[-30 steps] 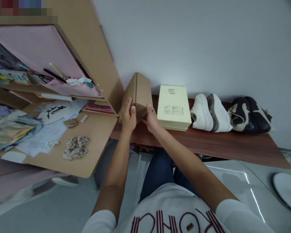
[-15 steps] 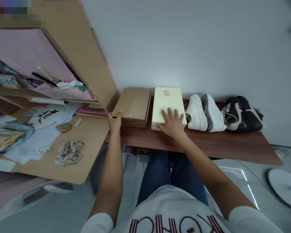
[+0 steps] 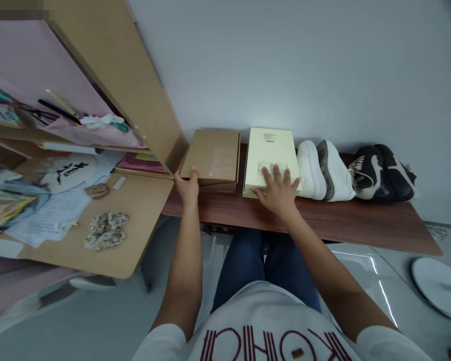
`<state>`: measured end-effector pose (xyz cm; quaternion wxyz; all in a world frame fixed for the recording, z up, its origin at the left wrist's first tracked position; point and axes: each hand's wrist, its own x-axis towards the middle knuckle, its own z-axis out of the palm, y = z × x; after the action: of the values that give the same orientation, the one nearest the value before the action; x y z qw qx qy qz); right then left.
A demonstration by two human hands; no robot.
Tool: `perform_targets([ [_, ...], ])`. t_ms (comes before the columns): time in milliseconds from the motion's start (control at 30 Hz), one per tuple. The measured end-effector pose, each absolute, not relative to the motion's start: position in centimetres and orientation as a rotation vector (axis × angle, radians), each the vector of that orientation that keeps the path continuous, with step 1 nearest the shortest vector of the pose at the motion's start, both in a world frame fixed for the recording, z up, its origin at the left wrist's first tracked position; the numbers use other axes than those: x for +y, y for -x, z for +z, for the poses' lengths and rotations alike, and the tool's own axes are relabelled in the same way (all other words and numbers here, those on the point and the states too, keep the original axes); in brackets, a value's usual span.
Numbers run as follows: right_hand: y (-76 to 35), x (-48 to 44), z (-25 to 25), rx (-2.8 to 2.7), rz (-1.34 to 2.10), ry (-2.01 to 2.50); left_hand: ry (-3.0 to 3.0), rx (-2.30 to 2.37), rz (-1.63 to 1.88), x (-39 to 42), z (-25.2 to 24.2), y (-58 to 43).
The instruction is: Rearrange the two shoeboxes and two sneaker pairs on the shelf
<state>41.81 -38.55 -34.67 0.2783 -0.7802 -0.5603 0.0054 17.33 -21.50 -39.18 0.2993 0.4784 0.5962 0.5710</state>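
Observation:
My left hand (image 3: 188,187) grips the near left corner of a brown cardboard box (image 3: 214,155), thumb on its lid and the other fingers mostly hidden at its side. Beside that box, to the right, lies a pale yellow shoebox (image 3: 270,145) with printed text on its lid. My right hand (image 3: 280,193) rests on the near end of the pale box, fingers spread over the lid. Both boxes lie flat on a dark wooden shelf board (image 3: 225,213), a narrow gap between them. A pair of white sneakers (image 3: 325,170) sits close against the pale box.
Black shoes (image 3: 383,173) stand farther right on the board. At the left, a tan desk (image 3: 139,210) holds papers, a white cap (image 3: 73,173), a patterned scrunchie (image 3: 105,230) and a stack of folders (image 3: 141,164). A grey wall rises behind. A round white object (image 3: 439,286) is low at right.
The pale box has shifted slightly right with my right hand on it, closer to the white sneakers. My left hand and the brown box have moved slightly right too. The view has shifted a little.

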Motion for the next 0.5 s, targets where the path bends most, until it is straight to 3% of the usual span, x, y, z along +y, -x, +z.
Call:
perform_targets([
  [133, -41.6, -39.2, -33.8, -1.473, 0.026, 2.045, -1.267, 1.525, 1.468, -21.5, -38.8, -17.3],
  [267, -39.4, -40.5, -32.6, -1.408, 0.140, 1.710, -1.313, 1.507, 1.469, -21.0, -38.3, -16.6],
  [500, -33.0, -40.2, -36.0, -0.895, 0.911, 1.413, -1.253, 1.412, 1.439, -21.2, -37.2, -13.8],
])
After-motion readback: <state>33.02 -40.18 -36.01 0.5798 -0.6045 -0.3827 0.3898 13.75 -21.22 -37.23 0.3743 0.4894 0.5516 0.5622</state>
